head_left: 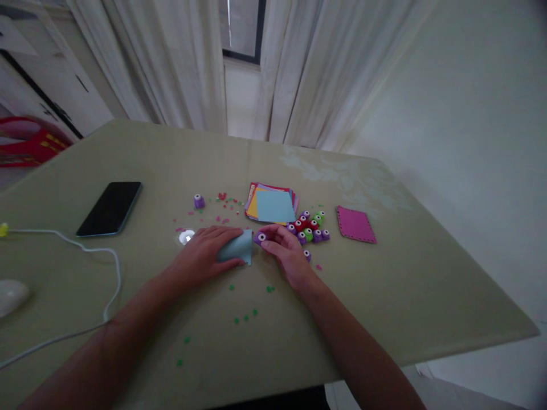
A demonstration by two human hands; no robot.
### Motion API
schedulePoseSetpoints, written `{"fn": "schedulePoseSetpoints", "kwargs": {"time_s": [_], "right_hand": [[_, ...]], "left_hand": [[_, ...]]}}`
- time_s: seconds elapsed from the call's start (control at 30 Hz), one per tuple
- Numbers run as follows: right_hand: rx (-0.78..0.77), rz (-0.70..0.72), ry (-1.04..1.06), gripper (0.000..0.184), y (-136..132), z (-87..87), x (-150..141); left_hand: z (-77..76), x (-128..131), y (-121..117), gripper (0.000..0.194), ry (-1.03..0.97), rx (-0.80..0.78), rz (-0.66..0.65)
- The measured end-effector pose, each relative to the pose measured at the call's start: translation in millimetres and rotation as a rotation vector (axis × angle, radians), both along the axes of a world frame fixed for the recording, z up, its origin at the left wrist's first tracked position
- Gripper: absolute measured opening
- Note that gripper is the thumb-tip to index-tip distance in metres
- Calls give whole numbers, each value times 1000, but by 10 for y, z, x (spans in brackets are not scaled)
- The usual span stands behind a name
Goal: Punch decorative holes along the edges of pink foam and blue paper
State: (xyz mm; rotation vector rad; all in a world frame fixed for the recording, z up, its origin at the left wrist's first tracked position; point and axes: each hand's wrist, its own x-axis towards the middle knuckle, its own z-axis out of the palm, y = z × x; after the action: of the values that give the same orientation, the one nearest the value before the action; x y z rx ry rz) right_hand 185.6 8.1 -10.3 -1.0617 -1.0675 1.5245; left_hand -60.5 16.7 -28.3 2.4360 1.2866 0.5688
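The right hand (pixel 286 250) pinches a small purple piece with an eye-like spot (pixel 260 238) between thumb and fingers, which are clamped on it. That piece sits just right of the right edge of a light blue sheet (pixel 239 249), near the middle of the surface (pixel 384 296); whether it touches the edge, I cannot tell. The sheet's visible right edge runs roughly from near to far, so the purple piece faces it from the side, on the left of the right hand.

The left hand (pixel 205 250) covers the left part of the sheet, its fingers toward the far edge and its thumb along the near one. Thumb and fingers stand apart with the sheet showing between them; whether they grip it or only press, I cannot tell. The sheet's long axis is hidden too. The left hand is over the sheet, while the right hand is nearer to the other eye-topped pieces (pixel 314 225), purple, red and green, gathered just beside it on the right.

Beyond the hands lies a stack of coloured sheets (pixel 276 206), with light blue on top, and a lone purple piece (pixel 199 201) stands far left of it. Green bits (pixel 246 318) are scattered on the near side, and a pink square (pixel 356 224) lies farther right.
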Motion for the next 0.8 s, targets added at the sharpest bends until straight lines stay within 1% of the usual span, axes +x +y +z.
{"fn": "schedulePoseSetpoints", "kwargs": {"time_s": [0.17,0.27,0.4,0.53,0.8], "right_hand": [[9,38,-39,30,-15,15,11],[26,48,-53,31,-18,9,20],[43,55,-60,31,-21,5,24],[70,65,-67,31,-23,6,20],[80,41,-33,32,-26,13,30]], "left_hand": [[30,27,1,49,-26,33,61],[22,26,0,44,-62,49,100],[30,40,-8,46,-124,7,126],[79,71,-25,50,-173,-58,122],[122,97,-39,51,-196,-93,126]]}}
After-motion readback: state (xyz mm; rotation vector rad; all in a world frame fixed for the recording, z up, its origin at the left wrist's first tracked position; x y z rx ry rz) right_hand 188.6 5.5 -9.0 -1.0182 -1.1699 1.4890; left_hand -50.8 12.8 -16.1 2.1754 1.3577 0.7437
